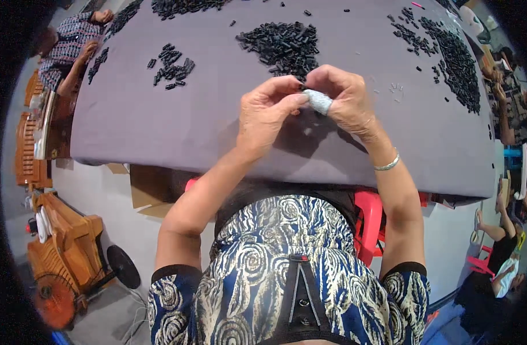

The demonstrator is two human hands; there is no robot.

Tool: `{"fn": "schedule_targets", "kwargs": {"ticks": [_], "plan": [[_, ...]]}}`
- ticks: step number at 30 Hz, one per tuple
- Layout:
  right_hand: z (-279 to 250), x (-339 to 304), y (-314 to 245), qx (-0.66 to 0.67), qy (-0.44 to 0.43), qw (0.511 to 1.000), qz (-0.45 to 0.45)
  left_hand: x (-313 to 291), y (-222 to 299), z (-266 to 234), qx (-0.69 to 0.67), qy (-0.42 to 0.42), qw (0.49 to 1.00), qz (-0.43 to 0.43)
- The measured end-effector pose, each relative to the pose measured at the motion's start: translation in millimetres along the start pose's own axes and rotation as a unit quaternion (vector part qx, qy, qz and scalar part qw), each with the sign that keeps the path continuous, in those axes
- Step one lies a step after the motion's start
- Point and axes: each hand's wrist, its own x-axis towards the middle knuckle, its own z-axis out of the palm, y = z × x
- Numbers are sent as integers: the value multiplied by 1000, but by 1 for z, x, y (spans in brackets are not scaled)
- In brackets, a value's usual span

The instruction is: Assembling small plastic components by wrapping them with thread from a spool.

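Both my hands meet over the cloth, just in front of a pile of small black plastic pieces (pixel 281 46). My left hand (pixel 263 112) is closed in a pinch, thumb against fingers. Facing it, my right hand (pixel 349 103) is closed too, its fingertips touching the left ones. A small dark piece (pixel 303 88) shows between the fingertips; its shape is mostly hidden by the fingers. A whitish wrap (pixel 318 102) covers a digit of my right hand. My right wrist wears a silver bangle (pixel 388 161).
A grey-purple cloth (pixel 160 126) covers the table. More black pieces lie in a small heap (pixel 172 68) at left and a long heap (pixel 456 63) at right. Tiny clear pins (pixel 397 89) are scattered nearby. People sit at both sides. A pink-red chair (pixel 368 221) is behind me.
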Motion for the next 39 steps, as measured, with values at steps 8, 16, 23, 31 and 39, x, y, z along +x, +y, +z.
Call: {"fn": "schedule_targets", "kwargs": {"ticks": [8, 16, 23, 31, 39], "plan": [[17, 0, -10, -139, 58, 978, -144, -1, 7, -7, -60, 40, 996, -58], [-28, 8, -1, -192, 37, 979, -60, 5, 13, -11, -42, 18, 998, -43], [-104, -3, 3, -341, 39, 923, 174, 2, 5, -8, 274, -40, 960, 49], [-88, 0, 22, -408, 19, 899, 158, 2, -4, -16, 291, -67, 950, 95], [-71, 5, 12, -323, 29, 940, 109, 2, -6, -14, 233, -48, 970, 44]]}}
